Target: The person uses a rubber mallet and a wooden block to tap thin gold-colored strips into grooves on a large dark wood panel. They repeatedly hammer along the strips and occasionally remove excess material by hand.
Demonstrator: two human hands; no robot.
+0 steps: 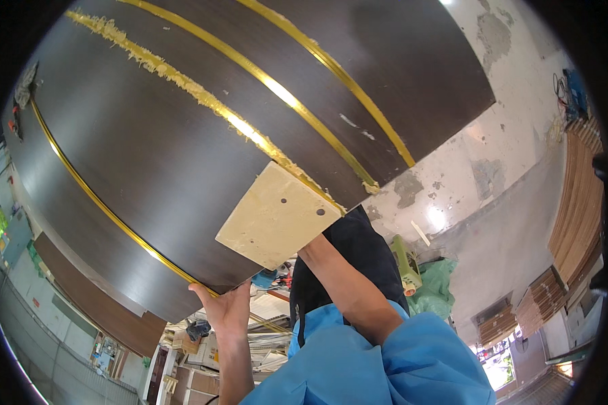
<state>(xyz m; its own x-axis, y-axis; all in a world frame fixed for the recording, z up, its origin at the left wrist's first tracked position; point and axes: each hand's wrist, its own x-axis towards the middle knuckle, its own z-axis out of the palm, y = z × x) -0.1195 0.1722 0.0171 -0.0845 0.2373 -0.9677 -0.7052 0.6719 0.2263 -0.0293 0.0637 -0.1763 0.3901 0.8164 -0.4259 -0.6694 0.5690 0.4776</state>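
Note:
A large dark brown panel [148, 148] with gold trim strips [270, 81] running along it fills the upper left and middle. My left hand [226, 307] is at the panel's near edge, by the end of one gold strip; its thumb shows to the left of the strip and most fingers are hidden. My right hand grips a flat cream-coloured board [277, 216] with small dark holes from beneath, so its fingers are out of sight. One edge of that board lies along a gold strip. Ragged pale yellow residue [155, 64] lines this strip farther up.
Worn grey floor [459, 182] with patches extends to the right. A green plastic bag [434, 287] and a light green container [405, 263] lie near my legs. Brown boards [577, 196] are stacked at the far right. Clutter [199, 331] lies below the panel.

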